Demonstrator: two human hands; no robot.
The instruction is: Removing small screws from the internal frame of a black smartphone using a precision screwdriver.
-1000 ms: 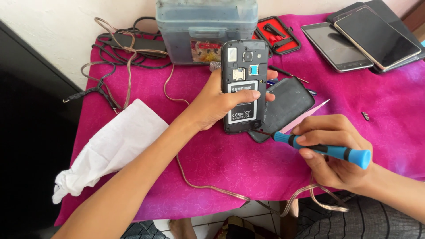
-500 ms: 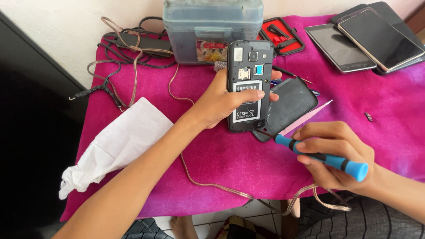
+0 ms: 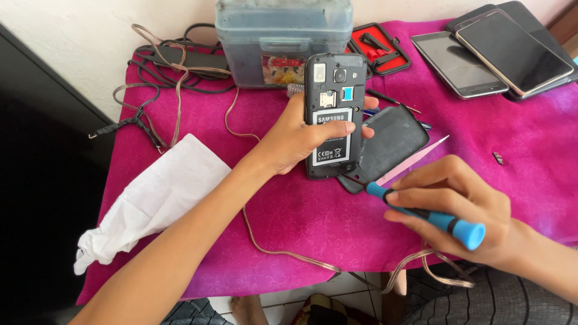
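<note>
A black phone [image 3: 335, 114] with its back cover removed is gripped upright by the left hand [image 3: 295, 139] above the magenta cloth [image 3: 289, 210]. A blue screwdriver [image 3: 421, 210] is pinched by the right hand [image 3: 457, 207], its tip at the phone's lower edge, beside the back cover [image 3: 391, 141].

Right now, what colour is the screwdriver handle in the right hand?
Blue: the screwdriver has a blue handle with a black middle band, lighter blue cap. Head view shows it, held in the right hand.

Home phone-repair spot: magenta cloth [image 3: 289, 216] on table, spare phones [image 3: 512, 54], tool kit [image 3: 379, 48], cables [image 3: 174, 66].
</note>
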